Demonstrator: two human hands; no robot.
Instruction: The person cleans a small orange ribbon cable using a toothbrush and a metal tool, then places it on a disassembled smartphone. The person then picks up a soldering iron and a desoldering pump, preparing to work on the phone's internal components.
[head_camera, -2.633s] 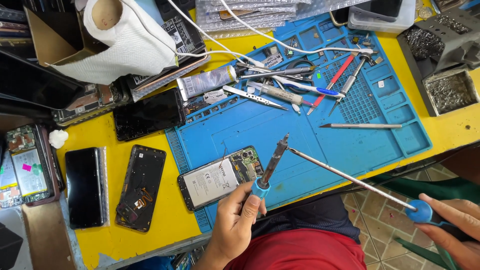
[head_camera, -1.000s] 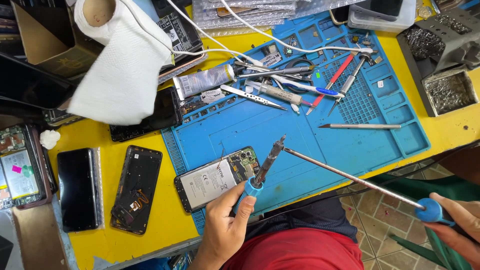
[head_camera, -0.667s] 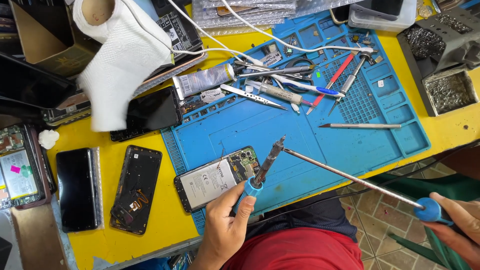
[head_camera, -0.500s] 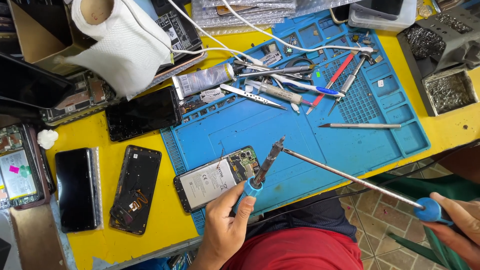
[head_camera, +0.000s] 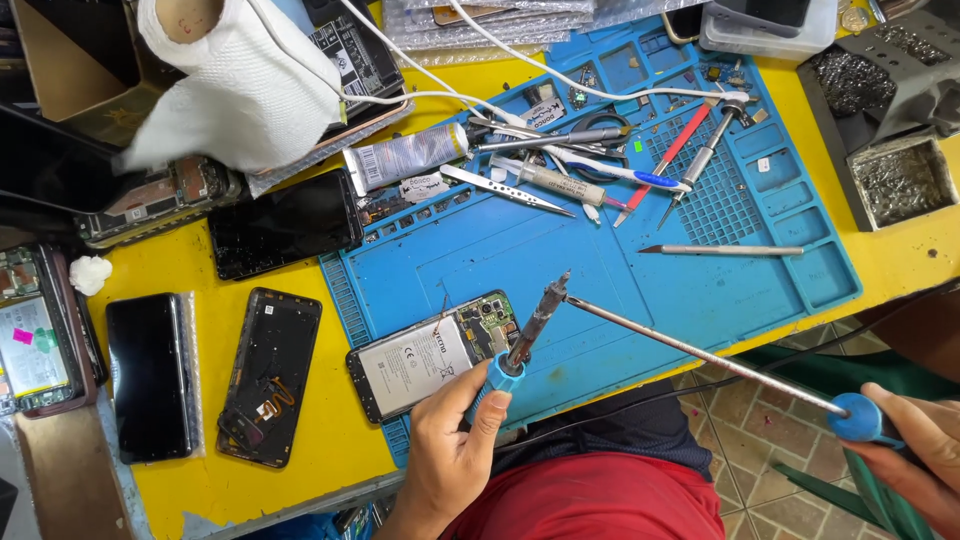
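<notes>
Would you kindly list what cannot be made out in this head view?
- Right hand: cut off by the frame's corner; its grip on the long tool is partly unseen.
- Soldering iron handle: mostly covered by the left hand.
- Opened phone parts: too small to tell.

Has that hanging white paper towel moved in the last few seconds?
Yes. The paper towel has swung: its loose end hung lower over the black phone earlier, and now sits higher.

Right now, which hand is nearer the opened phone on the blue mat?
Left. The left hand sits just below the opened phone; the right hand is far off, beyond the table edge.
</notes>
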